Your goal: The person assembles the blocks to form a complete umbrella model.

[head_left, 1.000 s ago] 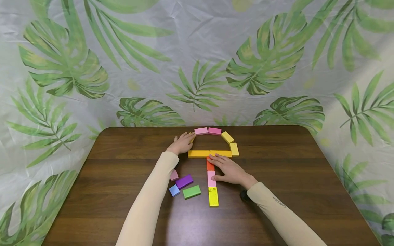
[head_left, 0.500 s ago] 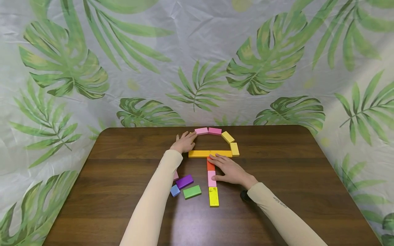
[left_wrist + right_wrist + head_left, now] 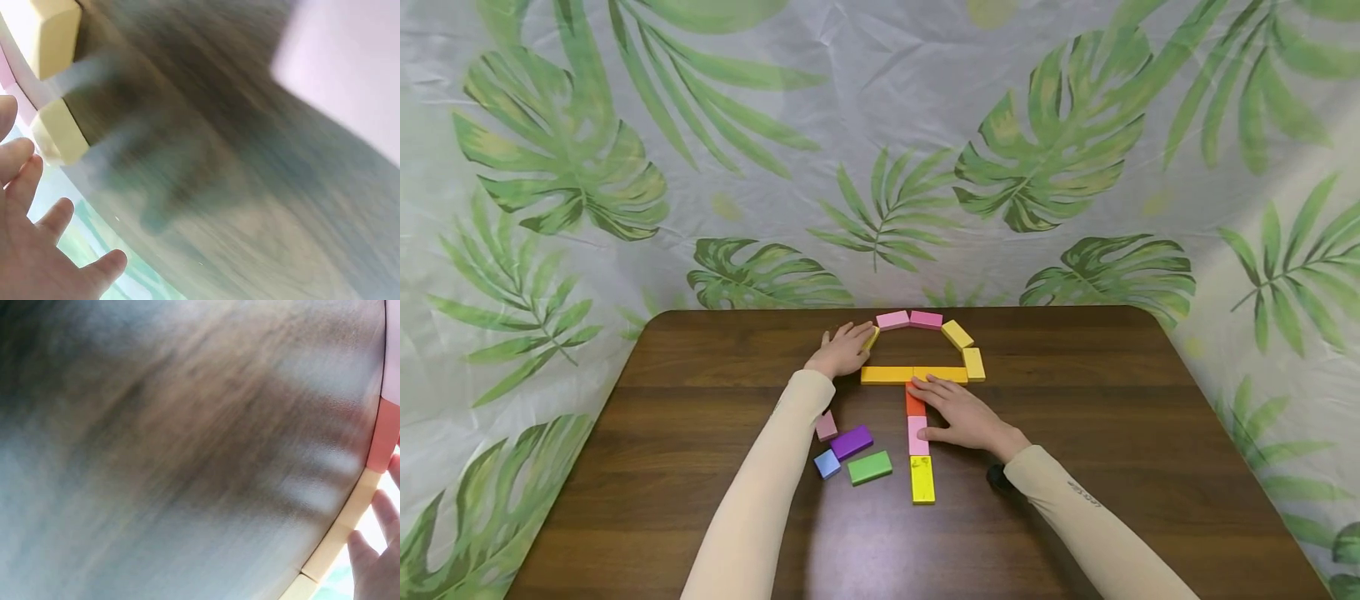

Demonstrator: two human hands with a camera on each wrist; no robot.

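My left hand point(image 3: 838, 350) reaches to the left end of an arc of blocks, its fingers loosely straight over a yellow block point(image 3: 871, 338) that they partly hide. In the left wrist view the fingers point(image 3: 22, 181) are spread beside a yellow block point(image 3: 59, 134). My right hand point(image 3: 962, 414) lies with extended fingers at a column of a red block point(image 3: 915, 402), a pink block point(image 3: 917, 432) and a bright yellow block point(image 3: 922, 481). Its fingertips touch the red block and the near edge of the right orange block point(image 3: 943, 373), which lies end to end with another orange block point(image 3: 887, 375).
Pink point(image 3: 892, 320), darker pink point(image 3: 927, 320) and two yellow blocks point(image 3: 957, 334) continue the arc near the table's far edge. Purple point(image 3: 852, 442), green point(image 3: 870, 467), blue point(image 3: 827, 464) and dusty pink point(image 3: 826, 426) blocks lie loose by the left forearm. Behind the table hangs a leaf-print cloth point(image 3: 895, 100).
My left hand shifted slightly forward and right, then back left, uncovering more of the yellow block under its fingertips. The right hand has stayed in place.
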